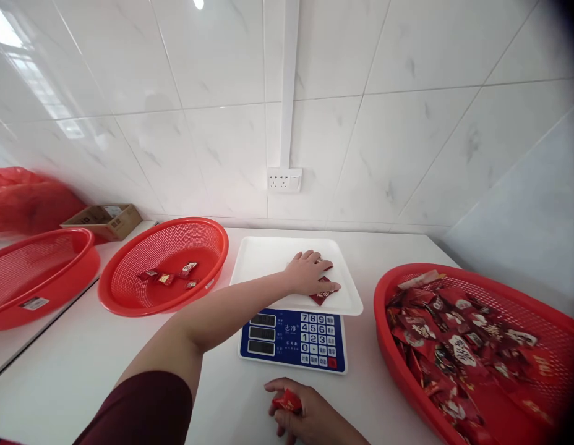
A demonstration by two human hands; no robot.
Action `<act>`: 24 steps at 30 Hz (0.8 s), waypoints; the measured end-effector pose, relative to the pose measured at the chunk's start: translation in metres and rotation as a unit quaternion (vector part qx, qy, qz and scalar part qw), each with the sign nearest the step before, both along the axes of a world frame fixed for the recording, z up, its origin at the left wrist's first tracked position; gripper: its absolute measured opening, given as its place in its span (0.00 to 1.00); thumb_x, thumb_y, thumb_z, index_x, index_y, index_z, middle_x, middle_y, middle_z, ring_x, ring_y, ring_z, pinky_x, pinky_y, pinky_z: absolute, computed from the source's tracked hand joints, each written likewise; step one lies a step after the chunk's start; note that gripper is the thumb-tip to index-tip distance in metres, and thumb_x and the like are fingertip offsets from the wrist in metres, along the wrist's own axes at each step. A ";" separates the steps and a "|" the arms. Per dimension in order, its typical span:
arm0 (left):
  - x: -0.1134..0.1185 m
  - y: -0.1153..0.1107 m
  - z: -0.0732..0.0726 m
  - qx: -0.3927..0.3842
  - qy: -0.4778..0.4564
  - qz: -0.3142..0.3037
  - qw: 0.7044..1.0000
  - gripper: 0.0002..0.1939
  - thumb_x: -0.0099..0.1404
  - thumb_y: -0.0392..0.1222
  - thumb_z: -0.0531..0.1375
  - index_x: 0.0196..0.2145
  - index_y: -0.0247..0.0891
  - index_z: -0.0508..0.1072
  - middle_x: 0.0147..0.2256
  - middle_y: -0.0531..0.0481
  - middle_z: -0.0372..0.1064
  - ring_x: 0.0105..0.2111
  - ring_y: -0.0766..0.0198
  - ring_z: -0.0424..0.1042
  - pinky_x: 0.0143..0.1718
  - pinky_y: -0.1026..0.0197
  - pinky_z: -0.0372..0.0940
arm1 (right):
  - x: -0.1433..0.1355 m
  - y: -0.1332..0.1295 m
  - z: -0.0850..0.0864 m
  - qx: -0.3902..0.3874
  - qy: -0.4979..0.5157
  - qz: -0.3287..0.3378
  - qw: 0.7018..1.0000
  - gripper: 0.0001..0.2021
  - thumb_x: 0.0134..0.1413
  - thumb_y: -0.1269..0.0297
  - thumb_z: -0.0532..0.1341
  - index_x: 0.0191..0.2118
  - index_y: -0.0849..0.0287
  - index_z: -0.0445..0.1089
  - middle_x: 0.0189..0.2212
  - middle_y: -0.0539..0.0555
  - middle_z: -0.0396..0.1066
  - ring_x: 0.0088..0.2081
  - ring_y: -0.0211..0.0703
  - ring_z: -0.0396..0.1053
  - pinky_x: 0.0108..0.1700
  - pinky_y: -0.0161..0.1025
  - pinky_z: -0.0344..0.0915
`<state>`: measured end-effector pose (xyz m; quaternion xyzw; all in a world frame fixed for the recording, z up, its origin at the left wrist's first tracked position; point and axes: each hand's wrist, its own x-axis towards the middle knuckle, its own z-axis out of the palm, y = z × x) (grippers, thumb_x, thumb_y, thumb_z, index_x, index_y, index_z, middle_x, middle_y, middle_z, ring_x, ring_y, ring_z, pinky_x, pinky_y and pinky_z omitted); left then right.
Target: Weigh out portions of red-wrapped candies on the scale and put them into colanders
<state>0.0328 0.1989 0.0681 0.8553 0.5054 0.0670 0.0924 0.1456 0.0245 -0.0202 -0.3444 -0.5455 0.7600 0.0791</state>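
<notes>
My left hand (308, 274) reaches over the white weighing tray (254, 262) of a digital scale, palm down with its fingers apart. Beneath it lie small red wrapped packets (320, 296), one by the thumb and one partly hidden under the fingers. In front of the scale, my right hand (310, 415) is closed around a small red wrapped packet (287, 402), just above the white table. Between the hands sits the scale's blue keypad panel (291, 343), its displays dark.
On the right, a large red basket (384, 334) holds many red packets. At the left, another red basket (129, 247) contains several packets. Farther left are a third red basket (41, 296), a cardboard box (124, 222) and a red plastic bag (31, 201). A tiled wall with a socket (284, 180) stands behind.
</notes>
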 end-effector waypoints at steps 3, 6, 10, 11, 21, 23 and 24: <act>0.003 -0.009 0.001 0.015 0.004 -0.006 1.000 0.27 0.65 0.59 0.44 0.54 0.41 0.62 0.53 0.43 0.61 0.55 0.54 0.58 0.55 0.50 0.52 | 0.000 -0.001 -0.003 0.005 -0.003 0.008 1.000 0.25 0.45 0.58 0.64 0.51 0.58 0.66 0.34 0.52 0.67 0.31 0.37 0.68 0.31 0.36 0.66; 0.004 -0.017 0.002 0.022 0.010 -0.019 1.000 0.27 0.67 0.58 0.42 0.54 0.41 0.62 0.54 0.42 0.60 0.56 0.53 0.56 0.56 0.47 0.50 | -0.001 -0.001 0.000 0.007 -0.010 0.001 1.000 0.26 0.43 0.57 0.65 0.51 0.59 0.67 0.33 0.52 0.67 0.30 0.37 0.67 0.31 0.36 0.66; 0.003 -0.018 0.004 -0.001 0.031 -0.044 0.999 0.36 0.60 0.67 0.45 0.57 0.41 0.59 0.61 0.39 0.51 0.62 0.46 0.44 0.58 0.39 0.44 | -0.001 -0.002 0.003 0.008 -0.017 0.002 1.000 0.28 0.42 0.55 0.64 0.51 0.60 0.67 0.33 0.52 0.66 0.30 0.37 0.67 0.31 0.36 0.66; 0.002 -0.018 0.005 -0.006 0.039 -0.052 0.998 0.37 0.59 0.68 0.47 0.57 0.40 0.58 0.61 0.39 0.50 0.62 0.45 0.43 0.58 0.39 0.44 | -0.001 -0.002 0.003 0.010 -0.018 0.004 1.000 0.28 0.43 0.55 0.64 0.51 0.59 0.67 0.34 0.52 0.66 0.30 0.37 0.67 0.31 0.35 0.66; -0.002 -0.016 0.008 0.043 0.057 -0.040 0.997 0.19 0.65 0.52 0.49 0.49 0.41 0.64 0.46 0.43 0.66 0.48 0.51 0.63 0.44 0.51 0.61 | 0.000 -0.001 0.002 0.010 -0.013 0.007 1.000 0.27 0.44 0.52 0.65 0.51 0.58 0.67 0.33 0.52 0.66 0.30 0.37 0.67 0.31 0.35 0.66; -0.004 -0.012 0.008 0.043 0.051 -0.022 0.998 0.18 0.65 0.52 0.48 0.47 0.40 0.65 0.44 0.43 0.68 0.45 0.52 0.65 0.38 0.54 0.64 | 0.000 -0.001 0.004 0.011 -0.017 0.008 1.000 0.27 0.44 0.51 0.64 0.50 0.58 0.67 0.33 0.52 0.66 0.30 0.37 0.67 0.31 0.35 0.66; -0.005 -0.010 0.008 0.042 0.046 -0.012 0.998 0.18 0.65 0.53 0.48 0.46 0.40 0.65 0.43 0.44 0.68 0.44 0.53 0.67 0.36 0.55 0.64 | 0.000 -0.001 0.005 0.013 -0.019 0.009 1.000 0.27 0.44 0.51 0.64 0.50 0.58 0.67 0.33 0.52 0.66 0.31 0.38 0.67 0.31 0.35 0.66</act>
